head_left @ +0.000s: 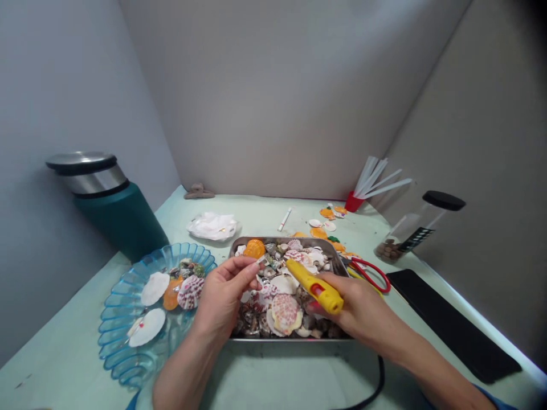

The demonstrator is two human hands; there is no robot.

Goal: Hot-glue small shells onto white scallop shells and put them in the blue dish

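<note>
My right hand [354,304] is wrapped round a yellow glue gun [314,285], its front end pointing up and left over the metal tray [294,340]. A pinch of thumb and fingers closes my left hand [226,290] on a small pale piece [261,261], too small to name. Both hands are above the tray, which is full of shells. Among them are an orange scallop shell [254,249] near the far left corner and a pink-speckled scallop shell [286,313] near the front.
Left stands a blue scalloped plate [119,319] with shells, beside a teal bottle [122,219]. Behind are a white bundle [212,225] and glue sticks [376,176] in a red cup [354,202]. Right are red-handled scissors [376,276], a clear jar [404,236] and a black flat object [453,324].
</note>
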